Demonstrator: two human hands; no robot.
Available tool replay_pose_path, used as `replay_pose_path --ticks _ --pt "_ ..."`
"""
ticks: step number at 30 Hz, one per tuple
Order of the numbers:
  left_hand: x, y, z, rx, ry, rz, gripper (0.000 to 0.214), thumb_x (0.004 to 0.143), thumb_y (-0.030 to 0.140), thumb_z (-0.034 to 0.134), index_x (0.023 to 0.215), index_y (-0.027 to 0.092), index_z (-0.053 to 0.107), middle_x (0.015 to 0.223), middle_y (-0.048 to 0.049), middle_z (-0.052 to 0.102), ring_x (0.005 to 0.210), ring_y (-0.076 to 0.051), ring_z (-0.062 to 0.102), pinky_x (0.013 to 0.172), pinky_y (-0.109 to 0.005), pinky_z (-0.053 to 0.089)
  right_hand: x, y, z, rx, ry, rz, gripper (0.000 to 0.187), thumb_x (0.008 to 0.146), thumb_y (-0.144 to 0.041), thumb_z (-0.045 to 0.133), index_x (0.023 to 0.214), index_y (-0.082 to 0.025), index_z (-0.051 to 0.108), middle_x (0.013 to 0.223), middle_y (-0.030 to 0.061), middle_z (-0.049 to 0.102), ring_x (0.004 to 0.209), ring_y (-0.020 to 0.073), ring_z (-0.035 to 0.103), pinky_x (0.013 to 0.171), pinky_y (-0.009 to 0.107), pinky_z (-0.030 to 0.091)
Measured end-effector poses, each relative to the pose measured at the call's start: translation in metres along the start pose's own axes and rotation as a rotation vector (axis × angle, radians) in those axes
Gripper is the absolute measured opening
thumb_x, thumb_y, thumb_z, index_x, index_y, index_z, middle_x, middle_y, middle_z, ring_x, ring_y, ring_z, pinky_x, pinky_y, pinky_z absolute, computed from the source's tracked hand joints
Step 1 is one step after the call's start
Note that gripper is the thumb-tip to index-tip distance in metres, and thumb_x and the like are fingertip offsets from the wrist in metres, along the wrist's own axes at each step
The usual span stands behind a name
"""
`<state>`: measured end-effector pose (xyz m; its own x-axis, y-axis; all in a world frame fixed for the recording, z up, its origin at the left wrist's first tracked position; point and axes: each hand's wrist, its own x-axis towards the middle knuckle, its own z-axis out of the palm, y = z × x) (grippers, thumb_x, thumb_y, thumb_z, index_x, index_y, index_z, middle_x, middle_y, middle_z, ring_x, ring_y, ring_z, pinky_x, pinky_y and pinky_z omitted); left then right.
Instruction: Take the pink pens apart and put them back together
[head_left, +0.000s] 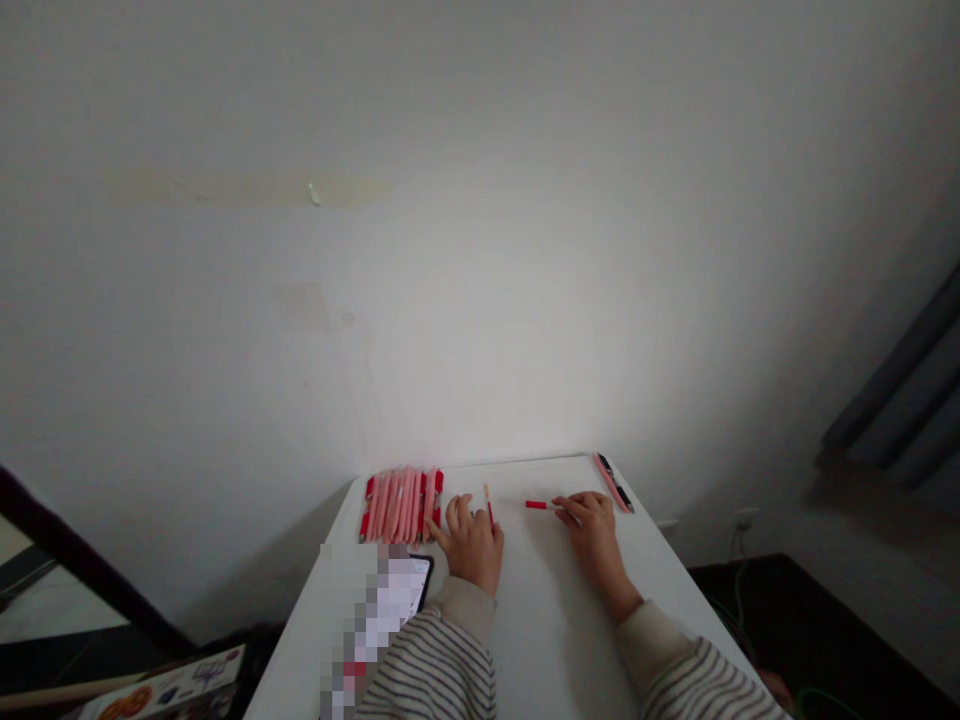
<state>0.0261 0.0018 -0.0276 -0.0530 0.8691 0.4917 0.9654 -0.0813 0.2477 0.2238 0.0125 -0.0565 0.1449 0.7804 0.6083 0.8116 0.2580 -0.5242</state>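
Striped sleeves (435, 665) fill the bottom of my view, the left one overlapping a phone (421, 572) that is partly blurred out. On the white worktop (532, 640), my right hand (556, 503) pinches a short red-and-white stick (535, 505). My left hand (487, 522) has spread fingers beside a slim red-ended stick (487, 493); I cannot tell whether it grips it. Pink pens (397, 505) crowd close on its left; one pink-and-black pen (616, 486) lies along the right edge, before the wall (480, 300).
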Motion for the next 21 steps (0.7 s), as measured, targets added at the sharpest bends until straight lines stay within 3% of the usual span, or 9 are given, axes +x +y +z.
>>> replay_pose_path --ticks 12,21 --pt "0.001 0.0 -0.005 -0.007 0.007 -0.029 0.016 0.077 0.033 0.059 0.087 0.022 0.065 0.124 -0.0068 0.055 0.125 -0.028 0.038 0.107 -0.066 0.013 -0.001 0.0 0.0 -0.002 -0.009 -0.005 0.019 0.085 -0.027 0.056 0.093 -0.026 0.073 0.088 0.0071 0.065 0.093 0.024 0.048 0.084 0.037 0.039" --pt "0.003 -0.001 -0.007 -0.184 0.006 0.04 0.025 0.069 0.04 0.072 0.094 0.039 0.068 0.127 0.0003 0.055 0.124 -0.028 0.039 0.107 -0.065 0.011 -0.002 -0.011 -0.005 0.022 -0.039 -0.044 0.019 0.084 -0.023 0.058 0.094 -0.026 0.073 0.091 0.0078 0.064 0.096 0.025 0.047 0.086 0.039 0.041"
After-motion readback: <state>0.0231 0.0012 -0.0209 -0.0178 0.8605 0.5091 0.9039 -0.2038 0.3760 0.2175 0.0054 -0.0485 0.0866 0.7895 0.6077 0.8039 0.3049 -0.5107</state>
